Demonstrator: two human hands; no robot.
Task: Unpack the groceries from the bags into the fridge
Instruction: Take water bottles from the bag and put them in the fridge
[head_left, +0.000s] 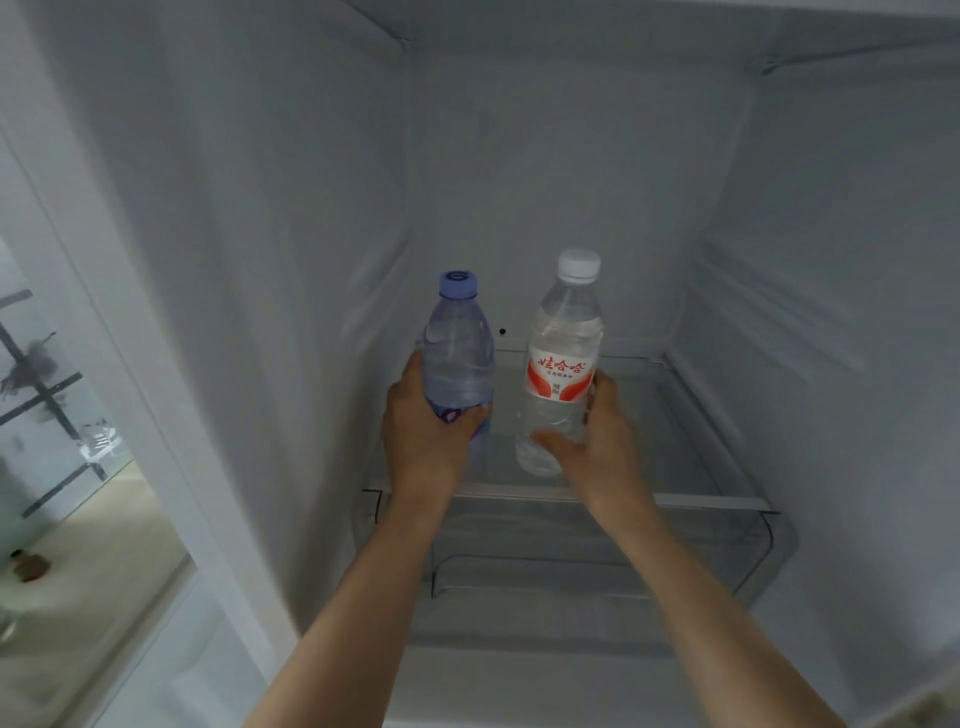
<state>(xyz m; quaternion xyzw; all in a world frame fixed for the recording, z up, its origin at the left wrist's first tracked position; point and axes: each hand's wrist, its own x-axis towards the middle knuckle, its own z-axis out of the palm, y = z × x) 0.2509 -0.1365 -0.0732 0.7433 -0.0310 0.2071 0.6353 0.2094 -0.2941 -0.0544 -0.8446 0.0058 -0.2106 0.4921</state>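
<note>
Inside the white fridge, my left hand (423, 431) grips the lower part of a bluish water bottle (458, 348) with a purple-blue cap. My right hand (592, 436) grips a clear water bottle (563, 343) with a white cap and a red-and-white label. Both bottles stand upright side by side over the glass shelf (691, 431), the blue one on the left. Whether their bases touch the shelf I cannot tell.
The fridge's left wall (260, 260), back wall and right wall (831, 260) enclose the shelf. A clear drawer (597, 561) sits under the shelf. To the far left, outside the fridge frame, a floor area (78, 545) shows with blurred objects.
</note>
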